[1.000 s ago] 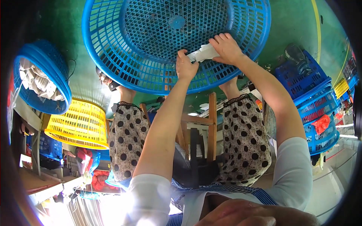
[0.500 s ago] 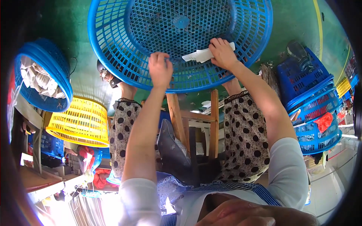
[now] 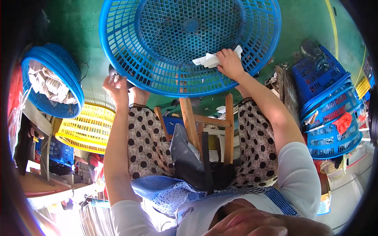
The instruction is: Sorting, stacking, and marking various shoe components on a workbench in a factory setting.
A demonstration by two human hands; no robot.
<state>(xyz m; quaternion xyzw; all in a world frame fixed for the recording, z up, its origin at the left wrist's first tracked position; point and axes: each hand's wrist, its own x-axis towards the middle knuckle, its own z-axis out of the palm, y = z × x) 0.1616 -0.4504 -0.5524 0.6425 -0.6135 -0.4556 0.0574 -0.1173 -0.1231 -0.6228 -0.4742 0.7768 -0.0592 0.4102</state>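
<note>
A big blue round plastic basket (image 3: 191, 25) with lattice sides lies in front of my knees, its inside facing me. Inside its near wall, my right hand (image 3: 231, 65) is closed around some flat white strips (image 3: 206, 60); whether they are cloth or paper, I cannot tell. Their ends stick out on both sides of the fingers. My left hand (image 3: 117, 89) is outside the basket, just off its left rim, fingers loosely bent and apart, with nothing seen in them. Left of it, a smaller blue basket (image 3: 78, 88) holds a heap of white pieces (image 3: 49, 84).
A yellow basket (image 3: 84, 128) stands below the smaller blue one. Stacked blue baskets (image 3: 328, 98) are at the right, with a red bag (image 3: 342, 122) on them. A wooden stool frame (image 3: 188, 122) is between my legs. Green floor (image 3: 303, 23) lies around.
My left hand has moved out of the big basket to the left, past its rim. My right hand has shifted slightly, still holding the white strips.
</note>
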